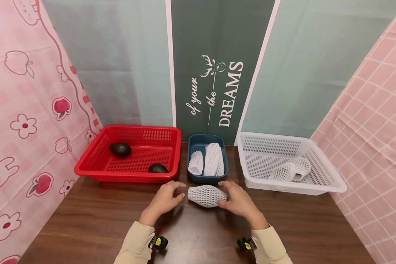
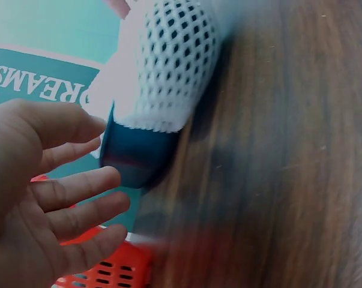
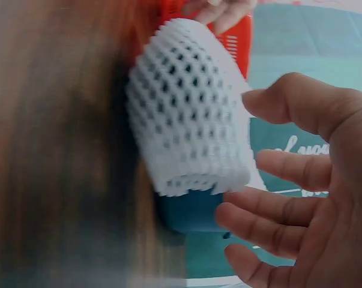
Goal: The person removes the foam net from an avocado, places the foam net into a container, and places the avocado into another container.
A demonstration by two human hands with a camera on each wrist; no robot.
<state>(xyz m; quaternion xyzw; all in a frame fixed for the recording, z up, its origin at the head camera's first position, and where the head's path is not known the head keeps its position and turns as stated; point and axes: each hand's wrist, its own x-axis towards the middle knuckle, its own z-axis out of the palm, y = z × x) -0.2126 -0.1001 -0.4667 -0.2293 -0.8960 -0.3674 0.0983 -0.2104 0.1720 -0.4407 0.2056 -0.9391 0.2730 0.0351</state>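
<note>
A white foam net sleeve (image 1: pixel 206 195) lies lengthwise on the table, bulging around something dark that shows through its mesh, likely an avocado. My left hand (image 1: pixel 165 198) is held off its left end, fingers spread and holding nothing. At the right end is my right hand (image 1: pixel 239 200), its fingers loosely bent close to the sleeve; whether they touch it I cannot tell. In the right wrist view the sleeve's ragged open end (image 3: pixel 199 183) faces the fingers (image 3: pixel 289 210). Just behind stands a small blue basket (image 1: pixel 208 179) with several white foam nets (image 1: pixel 213 159) in it.
To the left, a red basket (image 1: pixel 128 177) holds two dark avocados (image 1: pixel 120 149). A white basket (image 1: pixel 290 186) on the right contains two netted pieces (image 1: pixel 283 171). Fabric backdrops rise behind the baskets and at both sides of the brown wooden table (image 1: pixel 198 238).
</note>
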